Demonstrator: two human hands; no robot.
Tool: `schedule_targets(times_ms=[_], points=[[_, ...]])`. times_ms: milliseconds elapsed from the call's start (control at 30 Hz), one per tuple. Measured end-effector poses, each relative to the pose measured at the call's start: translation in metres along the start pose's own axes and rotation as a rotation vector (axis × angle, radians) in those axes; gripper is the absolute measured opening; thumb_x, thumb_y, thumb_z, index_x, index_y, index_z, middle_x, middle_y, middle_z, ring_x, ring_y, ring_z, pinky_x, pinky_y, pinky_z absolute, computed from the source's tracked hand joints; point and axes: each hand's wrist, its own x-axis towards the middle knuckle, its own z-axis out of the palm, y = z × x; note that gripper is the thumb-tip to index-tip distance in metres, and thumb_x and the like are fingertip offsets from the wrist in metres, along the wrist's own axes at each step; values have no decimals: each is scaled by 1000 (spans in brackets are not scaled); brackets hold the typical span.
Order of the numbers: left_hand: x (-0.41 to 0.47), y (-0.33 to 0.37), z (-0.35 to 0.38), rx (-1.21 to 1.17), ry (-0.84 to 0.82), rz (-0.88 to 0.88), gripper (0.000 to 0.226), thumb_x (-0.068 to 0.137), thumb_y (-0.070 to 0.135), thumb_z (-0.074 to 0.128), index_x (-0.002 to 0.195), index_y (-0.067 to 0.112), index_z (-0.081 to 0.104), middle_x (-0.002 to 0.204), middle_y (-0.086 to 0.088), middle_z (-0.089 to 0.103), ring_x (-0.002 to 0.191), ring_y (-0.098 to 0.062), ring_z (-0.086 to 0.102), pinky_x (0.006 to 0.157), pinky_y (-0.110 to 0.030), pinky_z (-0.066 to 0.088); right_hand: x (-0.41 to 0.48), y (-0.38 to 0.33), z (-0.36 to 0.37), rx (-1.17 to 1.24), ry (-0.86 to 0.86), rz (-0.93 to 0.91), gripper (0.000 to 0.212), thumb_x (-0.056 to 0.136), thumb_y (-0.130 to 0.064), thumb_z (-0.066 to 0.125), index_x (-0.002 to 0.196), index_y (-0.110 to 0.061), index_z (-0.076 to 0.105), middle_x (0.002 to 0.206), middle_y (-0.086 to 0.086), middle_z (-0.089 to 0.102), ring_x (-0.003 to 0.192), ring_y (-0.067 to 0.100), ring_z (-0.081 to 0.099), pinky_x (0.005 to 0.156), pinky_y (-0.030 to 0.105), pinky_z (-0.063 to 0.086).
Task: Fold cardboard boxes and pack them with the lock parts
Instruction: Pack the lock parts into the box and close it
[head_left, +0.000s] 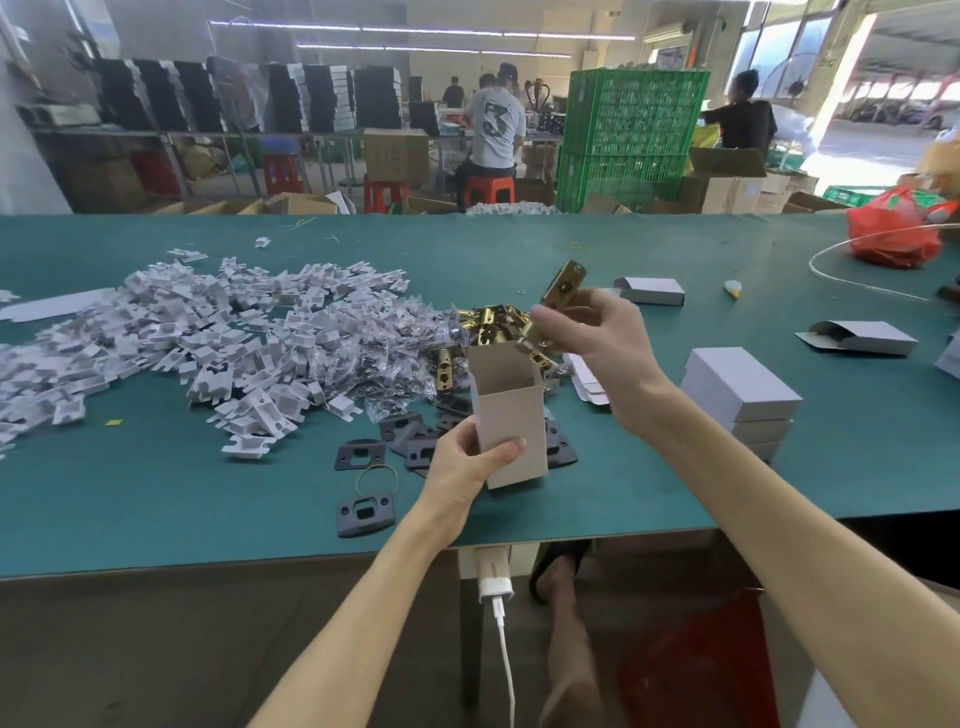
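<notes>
My left hand (470, 470) grips an upright grey cardboard box (511, 415) near its bottom, open end up, just above the green table (649, 483). My right hand (597, 343) holds a brass latch (553, 312) tilted over the box's open top, its lower end at the rim. Behind the box lies a heap of brass latches (485, 322). Dark strike plates (363, 512) are scattered to the left of the box and around its base.
A large pile of white cardboard inserts (208, 332) and clear bags covers the left of the table. A stack of closed grey boxes (740, 397) stands to the right, with loose folded boxes (862, 338) farther back. A red bag (893, 228) sits far right. People work behind the table.
</notes>
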Motion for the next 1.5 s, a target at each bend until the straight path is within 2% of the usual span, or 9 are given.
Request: schedule_targets(times_ms=[133,333,433,633,767,900,1200,1333,1500], points=[[0,-1,0,-3,-12,16,56,75,16,91,125,7,67,121,-12,75,115,-30,70,97,-41,58,-4,-9,17,-424,-35,-184,27,75,-18,88,95,-11,71,85,-5,74,79,8,70,73,19,55],[1,-2,0,3,-22,20,48,79,14,89,123,11,69,117,-10,76,111,-26,72,89,-34,60,-9,-1,30,-725,-87,-293,30,78,-13,81,102,-8,64,95,5,69,85,24,65,79,43,55],[1,-2,0,-4,-13,18,48,78,16,88,123,13,69,116,-7,77,110,-24,72,85,-29,59,-12,5,35,-796,-104,-313,37,78,-12,80,107,-9,56,97,7,65,87,28,61,78,41,51],[2,-4,-1,-1,-36,25,45,84,13,85,125,11,68,118,-9,77,111,-25,72,89,-32,60,-10,6,39,-975,-103,-294,37,87,-38,75,94,-11,51,83,5,63,72,29,57,57,38,42],[3,-4,-1,8,-38,26,38,85,9,83,120,11,69,113,-8,78,106,-23,73,85,-30,60,-9,4,41,-1059,-179,-247,25,92,-34,65,96,-11,55,86,9,65,77,33,60,66,41,53],[3,-4,-2,21,-32,23,38,84,10,85,119,10,70,112,-7,78,104,-21,73,83,-29,59,-9,4,43,-1078,-274,-162,19,95,-31,61,90,-14,54,75,0,55,71,28,59,57,34,43],[2,-4,-2,24,-33,21,39,86,12,84,121,7,69,111,-9,77,101,-18,73,81,-25,57,-14,13,45,-1089,-321,-152,50,105,-27,47,58,-9,45,62,2,50,59,23,50,51,33,32],[1,-3,-1,48,-22,12,37,87,12,83,120,5,68,108,-8,77,97,-16,72,79,-24,57,-15,14,43,-1064,-319,-169,50,105,-33,48,61,-11,47,67,1,51,62,20,50,50,31,31],[1,-3,0,75,14,9,40,89,16,81,124,9,63,111,-4,77,100,-12,73,79,-20,57,-22,11,51,-1051,-226,-329,19,103,-26,54,108,-9,59,109,6,62,97,25,58,81,39,53]])
